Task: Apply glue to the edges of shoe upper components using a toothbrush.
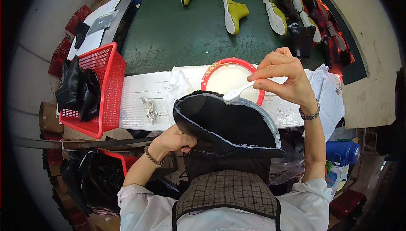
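My left hand (174, 140) grips a black boot upper (224, 123) by its left side, fingers curled and partly hidden by the leather. The upper is held with its wide opening facing up. A whitish, wet-looking coating lines the edge of that opening. Between thumb and fingers, my right hand (281, 76) pinches a white toothbrush (242, 90). Its bristles are at the far edge of the upper. Just beyond stands a round dish with a red rim (206, 78), holding a creamy white substance and partly covered by the upper and my right hand.
A red basket (111, 91) with black boot uppers (69, 85) stands at left. Beyond the white worktop (139, 89), a green conveyor belt (169, 36) carries yellow-green shoe lasts (237, 13) and dark boots (302, 38). A crumpled wad (149, 109) and a blue flask (340, 152) flank me.
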`<state>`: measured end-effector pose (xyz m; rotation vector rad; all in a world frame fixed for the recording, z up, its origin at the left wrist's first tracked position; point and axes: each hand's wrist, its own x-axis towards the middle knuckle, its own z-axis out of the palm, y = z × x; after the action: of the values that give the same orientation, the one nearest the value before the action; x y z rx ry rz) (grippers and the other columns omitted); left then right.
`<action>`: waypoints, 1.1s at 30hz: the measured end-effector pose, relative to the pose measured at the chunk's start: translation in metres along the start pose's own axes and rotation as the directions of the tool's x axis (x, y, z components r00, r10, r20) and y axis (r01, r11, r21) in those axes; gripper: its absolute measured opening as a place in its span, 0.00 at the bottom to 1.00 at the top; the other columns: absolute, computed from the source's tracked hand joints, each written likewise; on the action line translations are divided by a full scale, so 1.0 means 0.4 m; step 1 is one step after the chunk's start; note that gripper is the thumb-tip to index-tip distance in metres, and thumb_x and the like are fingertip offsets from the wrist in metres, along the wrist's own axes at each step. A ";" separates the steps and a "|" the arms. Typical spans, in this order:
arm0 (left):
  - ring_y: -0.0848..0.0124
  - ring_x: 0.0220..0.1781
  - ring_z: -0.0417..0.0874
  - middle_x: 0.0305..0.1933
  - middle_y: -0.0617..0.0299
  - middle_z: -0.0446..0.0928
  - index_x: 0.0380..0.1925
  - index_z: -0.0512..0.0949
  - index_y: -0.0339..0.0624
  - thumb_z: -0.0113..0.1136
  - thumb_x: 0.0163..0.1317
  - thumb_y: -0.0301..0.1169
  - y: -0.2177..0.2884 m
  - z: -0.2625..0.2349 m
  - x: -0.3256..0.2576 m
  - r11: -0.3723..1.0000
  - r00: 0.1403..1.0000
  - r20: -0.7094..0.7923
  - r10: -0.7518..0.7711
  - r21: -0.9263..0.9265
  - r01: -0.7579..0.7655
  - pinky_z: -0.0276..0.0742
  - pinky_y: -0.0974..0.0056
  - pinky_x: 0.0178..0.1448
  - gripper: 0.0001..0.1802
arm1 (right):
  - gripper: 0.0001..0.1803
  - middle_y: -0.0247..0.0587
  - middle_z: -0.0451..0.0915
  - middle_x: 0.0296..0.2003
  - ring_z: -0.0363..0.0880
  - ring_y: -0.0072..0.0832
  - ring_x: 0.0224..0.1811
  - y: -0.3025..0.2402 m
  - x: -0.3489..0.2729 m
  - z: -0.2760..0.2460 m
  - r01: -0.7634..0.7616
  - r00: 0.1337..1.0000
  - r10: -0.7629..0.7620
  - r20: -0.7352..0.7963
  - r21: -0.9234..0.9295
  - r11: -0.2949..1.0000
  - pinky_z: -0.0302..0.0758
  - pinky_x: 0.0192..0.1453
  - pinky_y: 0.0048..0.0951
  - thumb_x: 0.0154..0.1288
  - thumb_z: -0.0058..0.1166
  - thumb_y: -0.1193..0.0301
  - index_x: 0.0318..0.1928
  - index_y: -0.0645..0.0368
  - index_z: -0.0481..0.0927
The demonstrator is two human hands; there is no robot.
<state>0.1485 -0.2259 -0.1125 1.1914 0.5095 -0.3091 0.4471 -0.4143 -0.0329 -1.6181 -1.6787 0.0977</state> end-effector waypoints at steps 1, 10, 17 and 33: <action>0.78 0.15 0.69 0.23 0.60 0.78 0.40 0.81 0.25 0.52 0.51 0.12 0.002 0.003 0.003 1.000 0.999 0.039 0.008 -0.013 -0.007 0.62 0.70 0.17 0.16 | 0.09 0.26 0.86 0.30 0.78 0.19 0.34 0.002 0.005 0.001 0.009 1.000 -0.008 0.016 -0.007 1.000 0.60 0.50 0.31 0.56 0.76 0.66 0.38 0.49 0.93; 0.79 0.16 0.67 0.26 0.63 0.76 0.52 0.77 0.28 0.50 0.51 0.11 0.029 0.032 0.012 0.987 0.967 0.213 -0.142 -0.046 0.155 0.58 0.72 0.18 0.25 | 0.09 0.25 0.85 0.31 0.78 0.19 0.34 0.007 0.060 0.046 0.124 0.991 -0.124 0.055 -0.011 0.992 0.60 0.51 0.30 0.54 0.77 0.65 0.36 0.48 0.93; 0.72 0.12 0.69 0.41 0.34 0.82 0.53 0.75 0.17 0.48 0.41 0.11 0.062 0.031 0.013 0.925 0.988 0.153 -0.030 -0.370 0.085 0.56 0.72 0.12 0.32 | 0.06 0.36 0.84 0.33 0.77 0.21 0.32 0.078 0.064 0.081 -0.092 0.974 0.145 -0.176 0.280 0.955 0.69 0.37 0.25 0.65 0.67 0.75 0.41 0.63 0.90; 0.63 0.26 0.87 0.36 0.49 0.85 0.45 0.79 0.26 0.60 0.49 0.16 0.399 -0.061 0.338 0.951 0.930 -0.210 0.302 -0.004 -0.309 0.86 0.65 0.34 0.19 | 0.08 0.25 0.75 0.25 0.66 0.09 0.22 0.484 -0.292 0.225 -0.347 0.341 0.731 -0.591 0.643 0.682 0.60 0.23 0.15 0.79 0.53 0.68 0.48 0.61 0.80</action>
<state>0.3357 -0.1428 -0.0630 1.2534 0.4981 0.0935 0.5390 -0.4401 -0.2568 -1.4634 -0.2581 0.0150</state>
